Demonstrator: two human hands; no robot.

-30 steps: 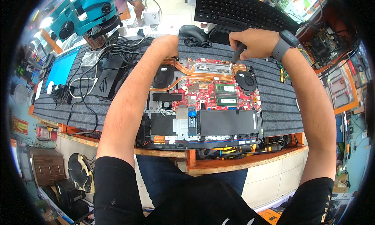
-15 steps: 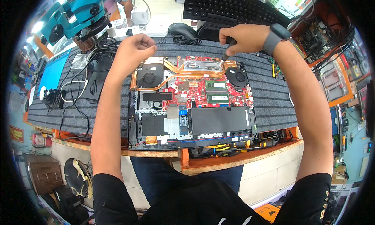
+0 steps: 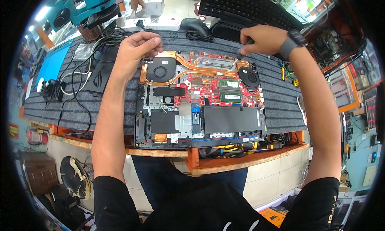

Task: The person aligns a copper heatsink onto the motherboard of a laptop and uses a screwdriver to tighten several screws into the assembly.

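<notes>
An opened laptop [image 3: 228,118] lies on the mat, showing a red circuit board [image 3: 204,86], copper heat pipes [image 3: 188,68], a left fan [image 3: 160,72], a right fan [image 3: 249,78], two green memory modules [image 3: 229,91] and a black battery [image 3: 230,119]. My right hand [image 3: 260,40] grips a dark screwdriver [image 3: 242,54], its tip on the silver heatsink bracket beside the right fan. My left hand [image 3: 140,48] hovers by the laptop's upper left corner, fingers loosely bent and apart, with nothing visible in them.
A teal microscope [image 3: 80,10], cables [image 3: 112,32], a power brick [image 3: 98,78] and a blue pad [image 3: 56,60] occupy the left. A mouse [image 3: 194,26] and keyboard [image 3: 248,10] lie behind. Another person's hand [image 3: 136,2] shows at the back. An open drawer [image 3: 244,161] is below.
My left hand has moved left and loosened from its bent position at the heat pipes. My right hand still holds the screwdriver near the same spot, with slight shifts.
</notes>
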